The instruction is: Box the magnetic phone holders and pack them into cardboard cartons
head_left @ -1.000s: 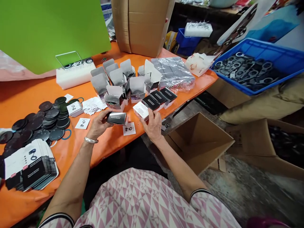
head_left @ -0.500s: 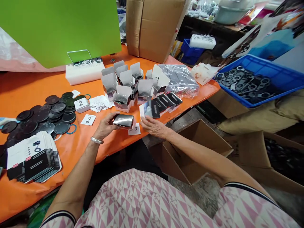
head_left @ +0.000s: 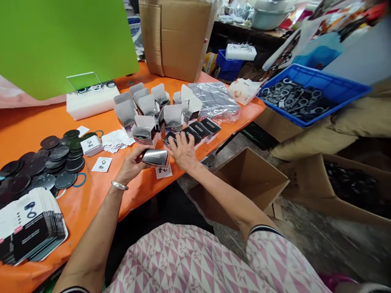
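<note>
My left hand [head_left: 132,166] grips a small closed carton [head_left: 155,157] by its left end; its shiny black top faces up. Close to the right of it, my right hand [head_left: 183,154] rests with fingers spread on a row of closed black-topped cartons [head_left: 200,129], partly covering the nearest ones. Behind both hands stand several open cartons [head_left: 144,131] with their flaps up and dark items inside. A printed card [head_left: 164,172] lies on the orange table beneath the held carton.
Dark round discs [head_left: 49,162], a stack of flat unfolded cartons [head_left: 33,232] and folded leaflets [head_left: 91,145] cover the left. A plastic-wrapped pack [head_left: 214,101] lies at the back right. A blue crate [head_left: 314,95] of dark ring-ended parts and an open cardboard box [head_left: 253,179] stand beyond the table edge.
My right hand has set its carton down in the row of closed ones, and its fingers now spread over them. My left hand still holds its carton. The view has swung to the right.
</note>
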A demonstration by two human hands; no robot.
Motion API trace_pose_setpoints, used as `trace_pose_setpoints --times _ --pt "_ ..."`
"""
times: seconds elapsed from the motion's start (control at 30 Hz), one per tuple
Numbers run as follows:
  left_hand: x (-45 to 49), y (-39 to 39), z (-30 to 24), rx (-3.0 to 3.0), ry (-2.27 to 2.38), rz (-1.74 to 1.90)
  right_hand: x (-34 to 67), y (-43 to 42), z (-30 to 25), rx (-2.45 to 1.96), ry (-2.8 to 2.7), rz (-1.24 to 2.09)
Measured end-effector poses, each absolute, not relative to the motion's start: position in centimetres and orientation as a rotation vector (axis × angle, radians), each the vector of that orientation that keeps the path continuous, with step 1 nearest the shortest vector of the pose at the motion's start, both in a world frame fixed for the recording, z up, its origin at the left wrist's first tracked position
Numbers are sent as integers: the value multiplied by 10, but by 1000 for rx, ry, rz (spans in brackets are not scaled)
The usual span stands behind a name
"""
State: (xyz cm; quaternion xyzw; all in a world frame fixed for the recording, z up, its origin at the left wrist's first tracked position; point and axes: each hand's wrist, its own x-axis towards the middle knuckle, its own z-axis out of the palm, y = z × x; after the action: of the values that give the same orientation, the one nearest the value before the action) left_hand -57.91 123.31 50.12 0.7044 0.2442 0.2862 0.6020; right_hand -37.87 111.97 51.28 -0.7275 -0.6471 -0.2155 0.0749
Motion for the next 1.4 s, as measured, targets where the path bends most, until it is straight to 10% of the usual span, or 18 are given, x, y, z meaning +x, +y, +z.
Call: trace_pose_setpoints --times 0.63,0.87,1.17,1.4 --pt "-528 1225 464 2149 847 746 -302 1071 556 -2163 -1412 -260" --pt "-549 1169 460 2531 893 274 -368 1045 535 -2201 -1990 263" --pt "-577 1203 475 2505 1029 -37 -347 1034 525 -2185 -1747 168" --pt "-619 1220 505 2315 1406 766 -245 1062 541 -2140 -1117 -264"
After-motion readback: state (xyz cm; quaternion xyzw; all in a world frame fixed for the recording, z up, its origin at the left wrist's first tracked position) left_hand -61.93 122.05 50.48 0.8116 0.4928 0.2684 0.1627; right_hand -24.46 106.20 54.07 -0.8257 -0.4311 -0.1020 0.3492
